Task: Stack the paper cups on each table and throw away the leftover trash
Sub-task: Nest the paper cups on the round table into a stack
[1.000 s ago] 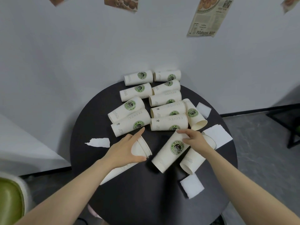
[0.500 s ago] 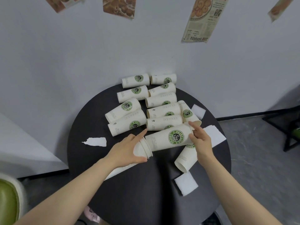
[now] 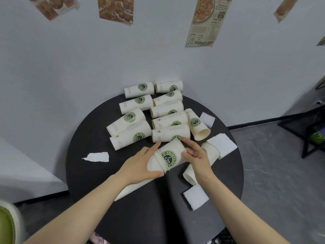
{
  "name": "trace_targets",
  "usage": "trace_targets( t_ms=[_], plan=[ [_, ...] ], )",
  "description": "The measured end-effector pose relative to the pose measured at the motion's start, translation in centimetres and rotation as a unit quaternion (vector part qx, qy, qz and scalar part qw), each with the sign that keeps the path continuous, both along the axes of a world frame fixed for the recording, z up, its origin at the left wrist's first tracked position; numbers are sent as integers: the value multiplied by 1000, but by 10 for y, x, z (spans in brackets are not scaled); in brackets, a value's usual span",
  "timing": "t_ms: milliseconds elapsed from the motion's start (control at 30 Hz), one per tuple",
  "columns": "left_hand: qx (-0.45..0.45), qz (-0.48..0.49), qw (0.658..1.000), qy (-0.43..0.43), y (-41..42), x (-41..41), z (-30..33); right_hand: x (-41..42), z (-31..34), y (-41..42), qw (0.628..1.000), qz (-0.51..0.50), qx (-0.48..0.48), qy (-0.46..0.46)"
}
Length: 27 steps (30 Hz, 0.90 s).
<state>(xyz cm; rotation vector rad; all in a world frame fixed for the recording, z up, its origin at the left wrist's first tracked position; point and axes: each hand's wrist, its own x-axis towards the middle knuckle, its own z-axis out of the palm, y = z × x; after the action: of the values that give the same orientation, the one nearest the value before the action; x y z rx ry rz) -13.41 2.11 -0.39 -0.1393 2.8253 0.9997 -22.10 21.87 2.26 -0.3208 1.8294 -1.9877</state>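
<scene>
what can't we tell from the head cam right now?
- Cup count in the stack: the left hand covers it.
- The cup under the right hand: hand and wrist hide most of it.
- Small print on the wall poster: too small and blurred.
- Near rim of the round table: hidden by both forearms, cut by the bottom edge.

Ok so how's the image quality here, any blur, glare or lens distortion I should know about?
Head view: strong wide-angle distortion, so the wall posters lean and the round table bulges; lighting is soft and even, with no hard shadows or glare; the logo on the held cup reads sharply, while the green chair at the lower left corner is smeared.
</scene>
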Motion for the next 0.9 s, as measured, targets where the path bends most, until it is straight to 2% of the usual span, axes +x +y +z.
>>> trace_targets(
  t_ms=[133,267,333,367,433,500,600,700,900],
  plan=[
    [-21,-17,1000,-3,11,-8,3,12,-10,-9,999,17,-3,-27],
    [-38,-16,999,16,17,-13,3,10,-13,-11,997,68,13,-17],
    [-40,-10,999,28,15,-13,3,-7,-11,0,998,41,45,15],
    [-42,-11,999,30,12,-11,4,-19,-11,9,995,13,91,41],
    [-48,-16,998,30,7,-8,4,-44,-15,35,965,-47,238,96],
    [-49,-18,998,27,2,-4,5,-66,-20,60,919,-70,367,128],
    [-41,-15,999,23,-4,0,5,-89,-29,84,856,-20,496,141],
    [-35,-19,999,21,-6,6,3,-94,-37,90,831,30,541,121],
    [-26,-6,999,26,-9,13,-2,-86,-43,81,811,15,570,132]
  ],
)
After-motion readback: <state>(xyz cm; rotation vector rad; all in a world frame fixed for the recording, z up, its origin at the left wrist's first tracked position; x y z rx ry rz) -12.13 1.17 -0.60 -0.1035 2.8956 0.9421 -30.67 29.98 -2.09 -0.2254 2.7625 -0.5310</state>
